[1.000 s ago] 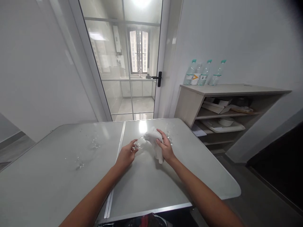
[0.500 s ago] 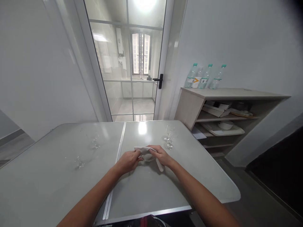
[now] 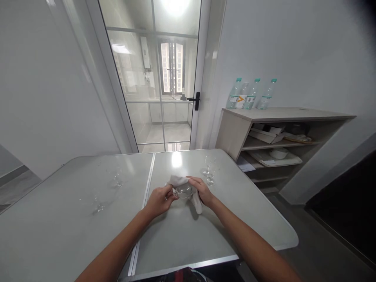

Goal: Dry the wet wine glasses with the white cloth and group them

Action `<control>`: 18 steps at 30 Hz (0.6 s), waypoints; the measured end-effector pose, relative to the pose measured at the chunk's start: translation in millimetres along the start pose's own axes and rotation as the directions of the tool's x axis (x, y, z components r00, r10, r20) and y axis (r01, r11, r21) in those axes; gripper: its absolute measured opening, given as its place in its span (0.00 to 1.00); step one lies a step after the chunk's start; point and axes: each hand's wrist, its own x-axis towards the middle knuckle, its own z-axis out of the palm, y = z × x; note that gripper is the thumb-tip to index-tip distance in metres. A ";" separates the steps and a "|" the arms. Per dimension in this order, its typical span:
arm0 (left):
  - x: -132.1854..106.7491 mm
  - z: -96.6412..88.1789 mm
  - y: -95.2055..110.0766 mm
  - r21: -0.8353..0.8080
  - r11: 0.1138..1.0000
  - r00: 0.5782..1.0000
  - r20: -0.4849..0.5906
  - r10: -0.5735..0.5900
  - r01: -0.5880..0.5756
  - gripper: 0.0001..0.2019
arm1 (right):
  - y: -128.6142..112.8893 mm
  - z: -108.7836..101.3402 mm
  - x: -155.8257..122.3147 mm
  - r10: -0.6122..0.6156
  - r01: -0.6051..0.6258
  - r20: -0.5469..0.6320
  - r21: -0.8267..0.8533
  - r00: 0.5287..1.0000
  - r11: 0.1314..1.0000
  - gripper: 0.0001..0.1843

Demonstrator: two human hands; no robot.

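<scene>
Over the table's middle, a clear stemmed glass (image 3: 184,191) lies tilted sideways between my hands. My left hand (image 3: 161,200) is closed on its left end, around the stem or foot; the fingers partly cover that part. A white cloth (image 3: 179,180) drapes over the far side of the bowl, and one end hangs down at the right. My right hand (image 3: 202,191) is closed on this cloth and presses it against the glass. Just beyond my right hand stand two clear stemmed glasses, the nearer glass (image 3: 210,180) and the farther glass (image 3: 207,171).
Two more clear glasses, one nearer (image 3: 99,206) and one farther (image 3: 118,182), are on the left part of the grey table (image 3: 164,246). A metal seam (image 3: 149,176) crosses the tabletop. At the right, several bottles (image 3: 249,98) stand on a shelf unit (image 3: 282,113). Behind is a glass door (image 3: 173,133).
The cloth has shifted around the bowl, and more of the glass shows now. My right hand's fingers have moved slightly up along the cloth. The left hand keeps its grip.
</scene>
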 end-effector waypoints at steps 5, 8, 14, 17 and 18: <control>3.1 -1.8 12.5 -0.243 0.966 0.995 0.069 -0.073 0.088 0.09 | -3.4 -4.2 -2.5 -0.292 0.374 0.260 -0.366 0.920 0.852 0.21; 5.0 -3.3 16.4 -0.438 0.883 0.986 0.086 -0.145 0.168 0.10 | 2.1 -4.1 -2.3 -0.384 0.545 0.400 -0.461 0.832 0.700 0.17; 9.7 -0.9 9.4 -0.704 0.607 0.924 0.206 -0.323 0.369 0.09 | 4.7 -7.7 -5.0 -0.483 0.632 0.413 -0.575 0.772 0.520 0.21; 10.6 -0.8 8.4 -0.776 0.478 0.897 0.249 -0.366 0.411 0.08 | 4.3 -10.5 -6.4 -0.464 0.630 0.434 -0.616 0.772 0.473 0.23; 10.5 -1.1 9.1 -0.786 0.449 0.889 0.267 -0.373 0.425 0.07 | 4.0 -10.8 -6.7 -0.450 0.626 0.443 -0.626 0.776 0.464 0.23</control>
